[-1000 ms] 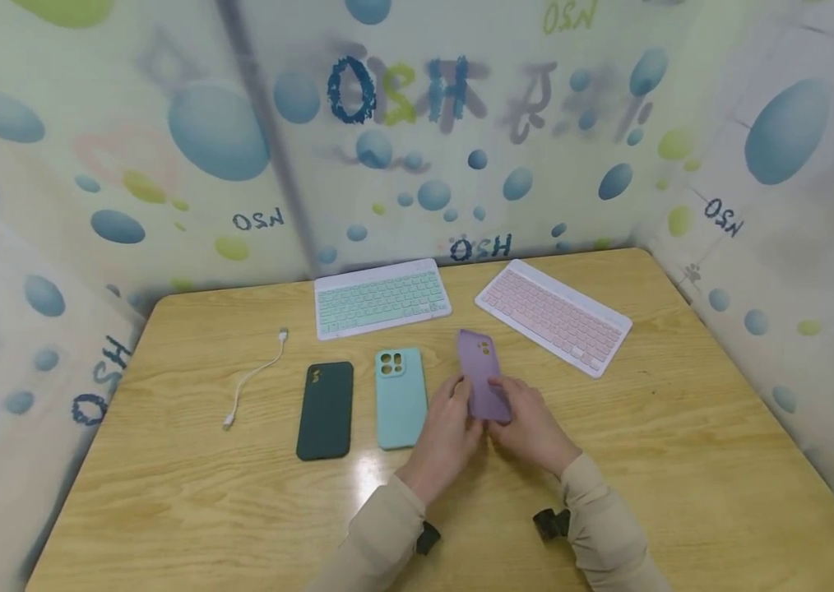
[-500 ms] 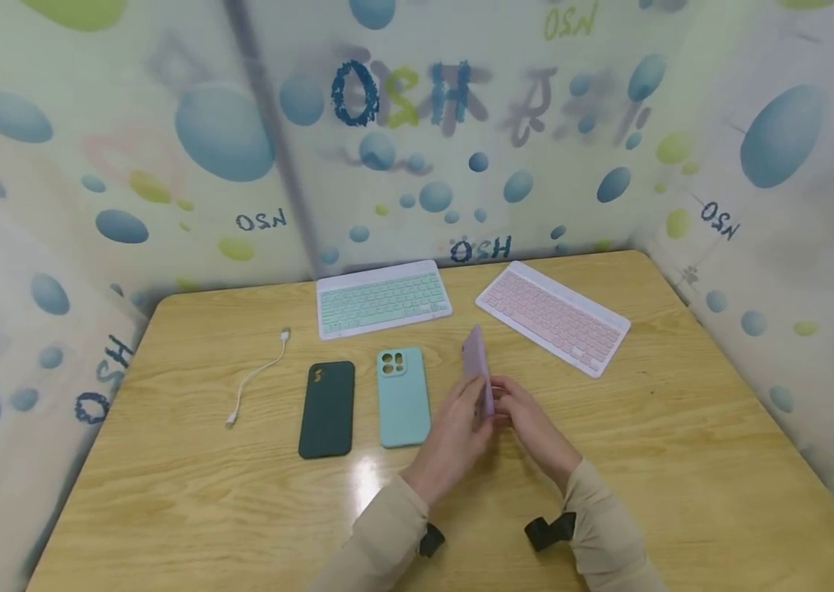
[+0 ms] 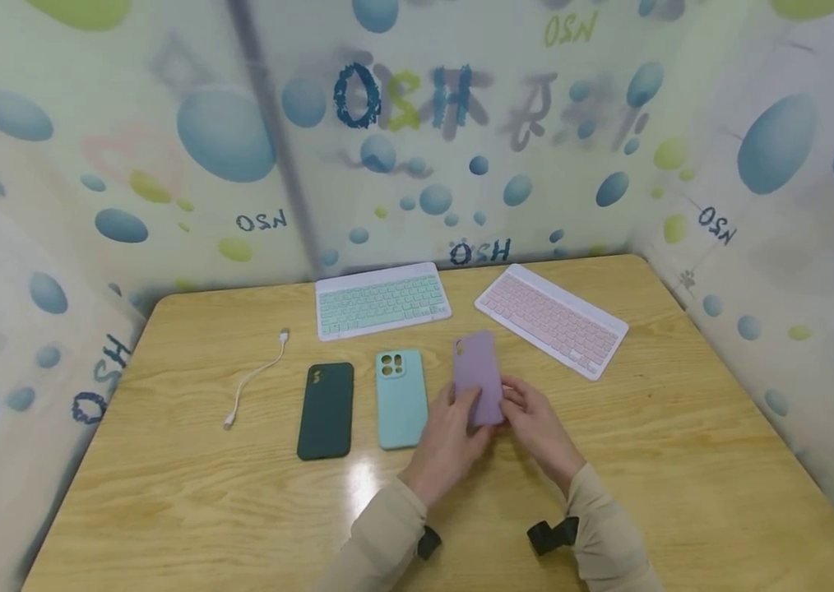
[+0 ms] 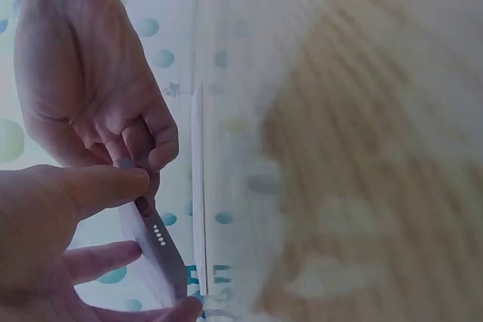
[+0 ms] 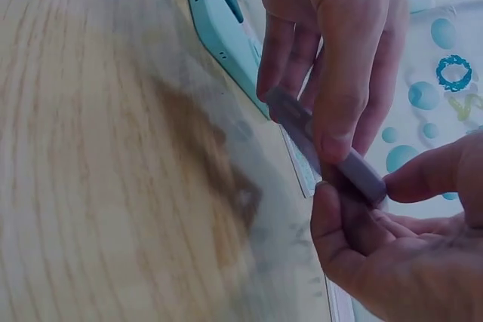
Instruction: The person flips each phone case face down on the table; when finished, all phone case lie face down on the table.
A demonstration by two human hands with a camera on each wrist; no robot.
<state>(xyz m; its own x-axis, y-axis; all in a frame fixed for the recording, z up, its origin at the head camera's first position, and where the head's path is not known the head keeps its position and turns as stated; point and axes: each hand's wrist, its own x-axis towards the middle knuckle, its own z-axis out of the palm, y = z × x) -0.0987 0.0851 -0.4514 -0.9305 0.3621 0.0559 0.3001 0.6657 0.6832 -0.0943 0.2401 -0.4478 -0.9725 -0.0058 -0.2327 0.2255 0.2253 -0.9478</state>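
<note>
A purple phone case (image 3: 479,370) is held tilted up off the table, its back facing me and its camera cutout at the upper left. My left hand (image 3: 445,448) grips its lower left, thumb across the back. At the lower right corner, my right hand (image 3: 541,432) pinches the edge between thumb and curled fingers. The left wrist view shows the case's bottom edge (image 4: 160,237) with a row of small holes. In the right wrist view that edge (image 5: 362,175) lies between both hands. Left of them lie a light teal phone case (image 3: 402,403) and a dark green one (image 3: 326,411).
A mint-keyed keyboard (image 3: 383,301) and a pink-keyed keyboard (image 3: 552,321) lie along the back of the wooden table (image 3: 683,460). A short white cable (image 3: 247,380) lies at the left. Patterned walls (image 3: 417,148) enclose the back and sides.
Between my hands the purple phone case has turned over, from its hollow inside facing me, through edge-on, to its back facing me. Both hands stay in about the same place.
</note>
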